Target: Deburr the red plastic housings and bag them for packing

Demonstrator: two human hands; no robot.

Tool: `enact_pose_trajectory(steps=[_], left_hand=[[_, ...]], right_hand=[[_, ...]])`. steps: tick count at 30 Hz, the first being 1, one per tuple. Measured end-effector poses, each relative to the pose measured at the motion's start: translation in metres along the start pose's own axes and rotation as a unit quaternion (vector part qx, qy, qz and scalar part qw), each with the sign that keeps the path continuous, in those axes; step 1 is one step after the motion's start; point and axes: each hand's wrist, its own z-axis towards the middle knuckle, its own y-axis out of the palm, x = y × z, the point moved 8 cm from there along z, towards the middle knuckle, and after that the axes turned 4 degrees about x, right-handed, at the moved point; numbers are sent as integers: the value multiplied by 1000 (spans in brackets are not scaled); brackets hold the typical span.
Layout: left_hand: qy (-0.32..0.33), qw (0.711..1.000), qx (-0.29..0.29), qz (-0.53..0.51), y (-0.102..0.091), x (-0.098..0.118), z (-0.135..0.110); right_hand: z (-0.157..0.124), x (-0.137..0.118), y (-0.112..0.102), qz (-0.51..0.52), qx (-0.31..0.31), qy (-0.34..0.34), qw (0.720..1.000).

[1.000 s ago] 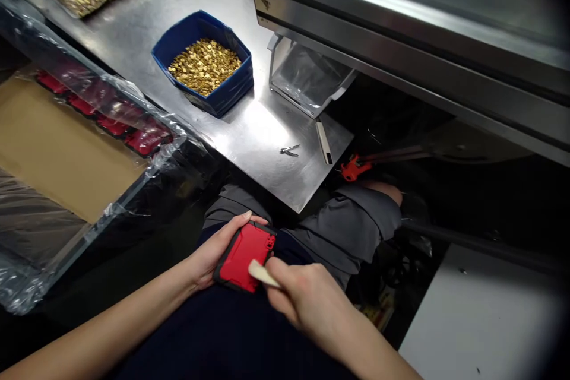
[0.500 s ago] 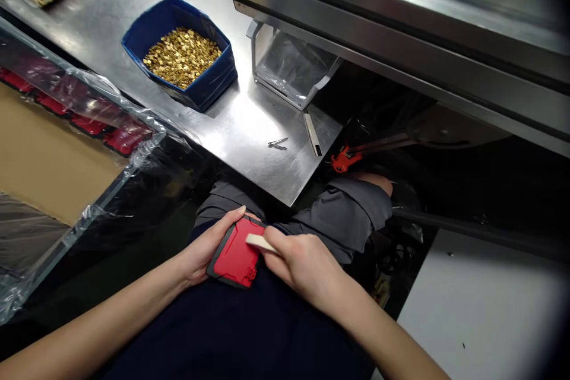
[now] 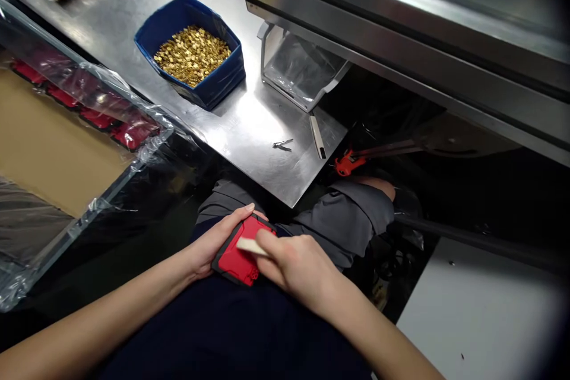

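Over my lap, my left hand (image 3: 216, 244) is closed round the left edge of a red and black plastic case (image 3: 236, 258), with the thumb along its upper edge. The case is tilted, its red face up. My right hand (image 3: 296, 264) pinches a flat cream-coloured stick (image 3: 250, 246), whose blunt end lies over the red face. I cannot tell whether the stick touches the case or hovers just above. Part of the stick is hidden inside my right fingers.
On the metal table (image 3: 285, 181) are a blue bin (image 3: 222, 83) of small brass-coloured parts, a grey tray (image 3: 285, 95), nail clippers (image 3: 282, 145) and a white-handled tool (image 3: 317, 136). A plastic-lined crate (image 3: 93, 205) at left holds red pieces (image 3: 98, 117). A metal beam (image 3: 401, 65) crosses the upper right.
The stick's end has shifted left and slightly down across the red face. Both hands keep their hold. The whole view has moved slightly, so the table things appear farther right.
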Motion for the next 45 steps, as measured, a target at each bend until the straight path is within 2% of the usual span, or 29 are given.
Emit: enact_pose_trajectory(steps=[4,7,10,13,17,19,21,23,24,25,26,27,30,34,40,45], left_hand=[[1,1000,10,-15,-4,-2,0],[-9,999,3,-35,-5,-3,-1],[-17,996,3,-83,-9,-4,-4],[24,990,-44,-130,-9,2,-11],[55,979,-127,-153,-10,5,-21],[68,973,-161,-152,-11,6,-27],[85,966,-192,-154,-14,8,-33],[104,957,-224,-152,-16,10,-38],[109,954,-236,-150,-18,10,-39],[111,953,-241,-149,-21,11,-38],[109,952,-241,-153,-23,10,-35],[103,952,-238,-162,-26,10,-32],[77,947,-227,-213,-30,12,-19],[53,934,-250,-250,-23,20,-13],[97,933,-258,-231,-25,25,-12],[139,931,-263,-212,-32,27,-12]], right_hand=[[1,-5,6,2,-15,26,1000],[9,-19,1,-58,-17,13,998],[30,-11,-35,-135,63,79,986],[68,13,-78,-138,169,144,965],[139,29,-103,-114,206,104,966],[155,33,-112,-120,226,98,962],[144,45,-121,-136,260,112,949],[110,71,-128,-156,284,139,936],[88,93,-130,-168,289,167,928],[64,118,-130,-192,280,207,918],[40,146,-128,-271,244,261,894],[21,171,-126,-297,220,284,885],[-10,226,-115,-340,176,282,880],[6,256,-102,-376,144,237,884],[42,264,-101,-396,143,171,891],[34,269,-99,-374,143,138,906]])
